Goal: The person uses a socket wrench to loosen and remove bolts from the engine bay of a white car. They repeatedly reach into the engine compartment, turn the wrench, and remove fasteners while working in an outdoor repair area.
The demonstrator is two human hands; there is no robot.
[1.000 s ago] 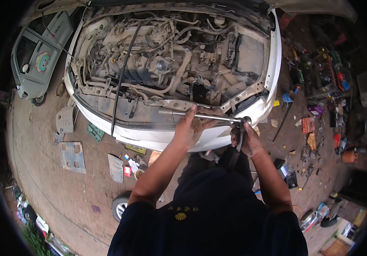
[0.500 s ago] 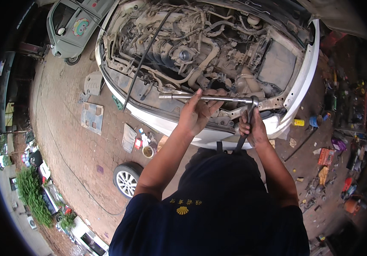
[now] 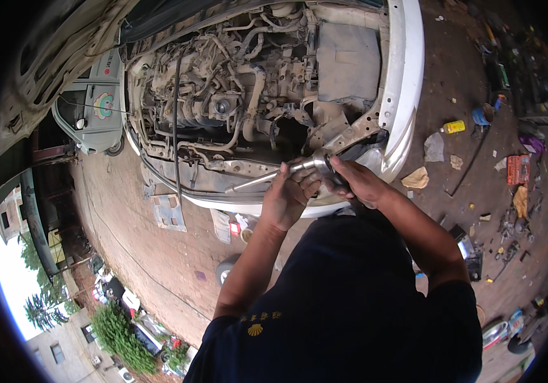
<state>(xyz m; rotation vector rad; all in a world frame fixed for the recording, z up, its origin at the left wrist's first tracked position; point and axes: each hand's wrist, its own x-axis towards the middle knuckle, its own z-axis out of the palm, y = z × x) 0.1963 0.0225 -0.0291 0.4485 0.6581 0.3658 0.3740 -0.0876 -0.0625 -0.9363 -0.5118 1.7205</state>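
Note:
A long chrome extension bar (image 3: 255,183) on a ratchet wrench (image 3: 320,161) is held over the front edge of an open engine bay (image 3: 223,115). My left hand (image 3: 288,199) supports the bar from below, thumb against it and fingers curled under. At the other end my right hand (image 3: 358,182) is closed around the ratchet by its head; the palm hides most of the handle. The bar's free end points left, tilted slightly toward me. Below the tool runs the white front bumper (image 3: 223,205) of the car.
A dark prop rod (image 3: 176,121) stands across the engine bay's left part. Left on the brick ground are a flat plate (image 3: 169,212) and a wheel (image 3: 224,270). Rightward lie a yellow bottle (image 3: 454,127), a blue container (image 3: 482,115), a red tray (image 3: 518,170) and scattered tools.
My view has turned, shifting the car leftward. The ratchet end has come closer to my left hand, and the bar now slants. My right hand has moved up over the ratchet head.

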